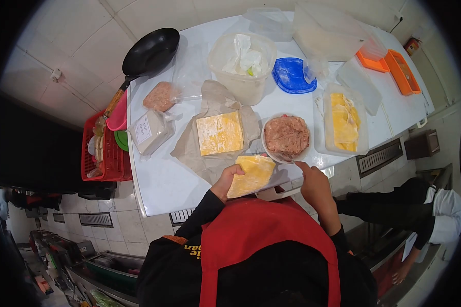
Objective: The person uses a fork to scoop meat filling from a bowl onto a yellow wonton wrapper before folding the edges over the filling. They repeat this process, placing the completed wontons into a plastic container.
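My left hand (225, 183) is closed on the edge of a yellow dough wrapper (252, 174) dusted with flour, held near the table's front edge. My right hand (315, 184) grips a thin utensil whose tip reaches the near rim of a white bowl; its shape is mostly hidden. Minced meat (287, 134) fills that bowl. Left of it, a square stack of yellow wrappers (220, 134) lies on crumpled brown paper (189, 148). To the right, a clear plastic container (362, 138) holds folded yellow wrappers (344, 120).
At the back stand a black wok (151, 51), a large plastic tub (251, 87) and a blue lid (294, 75). Bagged meat (160, 96) and a labelled bag (151, 133) lie left, above a red crate (107, 153). Orange trays (402, 71) sit back right. Another person (420, 210) is at right.
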The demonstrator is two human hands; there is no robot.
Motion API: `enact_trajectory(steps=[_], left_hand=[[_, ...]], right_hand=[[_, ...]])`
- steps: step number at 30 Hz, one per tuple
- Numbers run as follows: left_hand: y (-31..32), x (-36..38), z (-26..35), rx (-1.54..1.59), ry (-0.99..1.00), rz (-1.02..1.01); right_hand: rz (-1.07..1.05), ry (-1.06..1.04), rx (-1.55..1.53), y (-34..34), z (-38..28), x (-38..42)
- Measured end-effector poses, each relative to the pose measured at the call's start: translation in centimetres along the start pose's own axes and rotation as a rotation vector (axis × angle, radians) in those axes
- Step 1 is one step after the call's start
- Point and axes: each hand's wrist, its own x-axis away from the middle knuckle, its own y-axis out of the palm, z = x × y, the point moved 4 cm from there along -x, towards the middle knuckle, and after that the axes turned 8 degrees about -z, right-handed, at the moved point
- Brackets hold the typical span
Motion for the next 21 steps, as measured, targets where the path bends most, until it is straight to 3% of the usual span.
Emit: enact_trajectory(steps=[4,8,13,18,21], left_hand=[[-2.6,-1.6,-0.9,-0.062,-0.078,0.093],[0.7,-2.0,-0.5,-0.114,-0.059,0.093],[-2.6,-2.6,-1.4,0.006,-0.006,0.061],[-2.0,-2.4,-1.2,0.006,-0.037,0.035],[-2.9,-2.3,-1.3,0.001,-0.023,0.012]], right_hand=[[0.051,0.069,0.089,1.1,-1.8,-0.3],[-0.018,0.054,0.181,1.8,-1.8,-1.6],[-0.056,-0.075,0.173,0.2,-0.8,-1.7],[-0.103,-0.136,0.064,-2.9,1.1,-1.6],[0.018,-0.148,-0.015,-1.9,0.7,-1.8]])
